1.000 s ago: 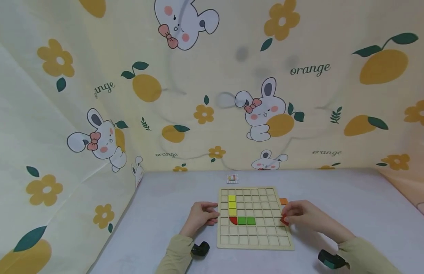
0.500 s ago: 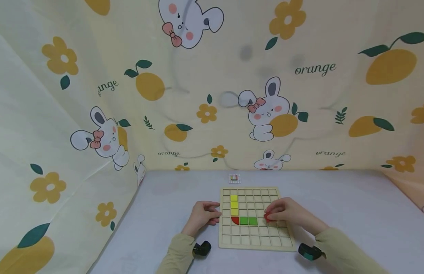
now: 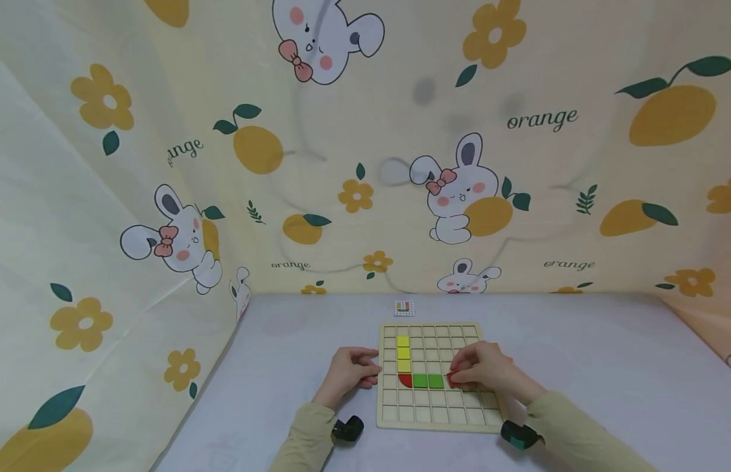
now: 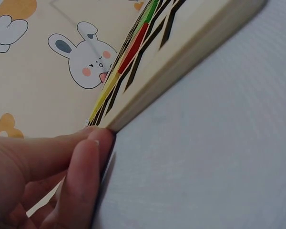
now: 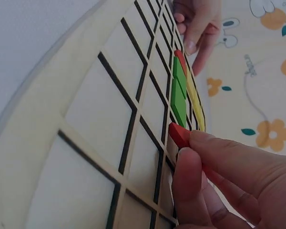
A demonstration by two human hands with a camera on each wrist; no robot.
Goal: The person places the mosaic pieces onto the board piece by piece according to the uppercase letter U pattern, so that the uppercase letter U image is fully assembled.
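A pale wooden grid board (image 3: 424, 419) lies on the table. Along its left edge the fingertips of my left hand (image 3: 344, 375) rest against the side, also seen in the left wrist view. My right hand (image 3: 488, 368) is over the board's right part and pinches a red tile (image 5: 179, 135) between thumb and finger. That tile is tilted, just right of the end of a row of two green tiles (image 3: 427, 381). A red rounded tile (image 3: 405, 379) sits left of the green ones, and a column of yellow tiles (image 3: 403, 353) runs up from it.
Behind the board lies a small patterned card (image 3: 404, 308). A bit of an orange tile (image 3: 506, 352) shows behind the right hand. A printed cloth (image 3: 341, 131) hangs behind and left of the white table (image 3: 271, 380).
My right hand has carried the red tile leftward from the board's right edge to beside the green tiles. The left hand stays at the left edge.
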